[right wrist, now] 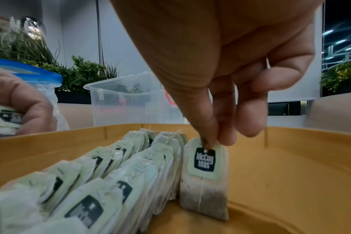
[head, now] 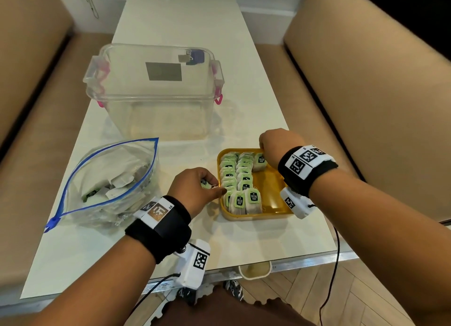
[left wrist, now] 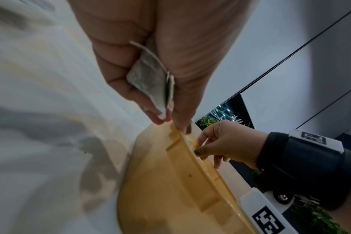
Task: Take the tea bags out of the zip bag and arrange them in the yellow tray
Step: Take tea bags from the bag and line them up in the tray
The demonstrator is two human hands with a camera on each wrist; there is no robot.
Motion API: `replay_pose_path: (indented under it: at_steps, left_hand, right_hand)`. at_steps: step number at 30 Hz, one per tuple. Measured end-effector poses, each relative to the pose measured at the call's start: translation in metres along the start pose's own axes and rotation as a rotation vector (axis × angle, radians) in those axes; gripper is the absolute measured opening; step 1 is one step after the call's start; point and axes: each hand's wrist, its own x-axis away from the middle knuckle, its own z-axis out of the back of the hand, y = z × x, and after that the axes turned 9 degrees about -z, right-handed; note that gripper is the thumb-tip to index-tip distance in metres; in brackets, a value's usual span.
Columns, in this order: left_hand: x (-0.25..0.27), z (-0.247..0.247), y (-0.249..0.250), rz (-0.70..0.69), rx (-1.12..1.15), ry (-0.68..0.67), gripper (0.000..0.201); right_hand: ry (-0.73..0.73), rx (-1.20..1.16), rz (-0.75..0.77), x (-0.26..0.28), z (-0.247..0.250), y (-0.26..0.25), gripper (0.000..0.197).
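Over the yellow tray, right hand pinches a tea bag upright.

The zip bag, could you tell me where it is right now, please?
In the head view the zip bag lies open on the table's left side, in front of the clear plastic box and left of the left hand.

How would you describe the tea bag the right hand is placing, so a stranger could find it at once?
Find the yellow tray on the table's near right. Two packed rows of tea bags fill its left side. The tea bag stands alone at the far end, starting a third row, pinched at the top by the right hand.
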Motion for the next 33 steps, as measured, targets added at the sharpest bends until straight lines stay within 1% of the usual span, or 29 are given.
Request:
replay_pose_path:
  at_steps: [5,8,12,14,16,17,19,20,22,24,26,29,31,33]
  left_hand:
    - [0.000,0.001,0.000,-0.001,0.011,0.000,0.020]
    - [0.001,0.002,-0.001,-0.023,0.000,0.005,0.020]
    - [0.003,0.008,-0.001,-0.050,0.047,0.058,0.022]
    - [0.003,0.013,0.003,-0.017,0.193,0.088,0.030]
    - [0.003,0.017,0.010,0.064,0.446,0.118,0.040]
    - [0.003,0.019,0.014,0.101,0.559,0.125,0.046]
    - [0.002,0.022,0.020,0.163,0.724,0.114,0.060]
    - [0.001,0.023,0.022,0.189,0.787,0.105,0.065]
    - [0.000,0.024,0.025,0.212,0.874,0.091,0.071]
    - [-0.001,0.024,0.027,0.195,0.882,0.108,0.068]
    - [-0.003,0.022,0.028,0.163,0.863,0.162,0.055]
    - [-0.005,0.018,0.029,0.099,0.914,0.208,0.032]
    - [-0.007,0.014,0.028,0.055,0.876,0.217,0.027]
    - [-0.008,0.012,0.027,0.040,0.845,0.220,0.026]
  right_hand:
    - [-0.013,0.000,-0.016,-0.003,0.000,-0.001,0.013]
    - [-0.016,-0.039,-0.016,-0.005,-0.001,0.001,0.012]
    - [0.019,-0.107,-0.020,-0.003,0.002,0.008,0.013]
    - [0.035,-0.139,-0.018,0.002,0.006,0.012,0.019]
    - [0.063,-0.185,0.000,0.012,0.012,0.013,0.023]
    - [0.091,-0.227,0.031,0.018,0.015,0.012,0.022]
    - [0.133,-0.338,0.156,0.034,0.024,0.006,0.017]
    - [0.126,-0.389,0.232,0.043,0.030,0.001,0.016]
    - [0.038,-0.505,0.348,0.061,0.038,-0.011,0.016]
    - [-0.096,-0.652,0.377,0.072,0.039,-0.021,0.020]
    - [-0.172,-0.732,0.361,0.075,0.033,-0.029,0.029]
    - [-0.202,-0.794,0.334,0.075,0.020,-0.041,0.031]
    - [-0.195,-0.881,0.300,0.077,0.015,-0.048,0.032]
    - [-0.172,-0.957,0.269,0.079,0.013,-0.051,0.033]
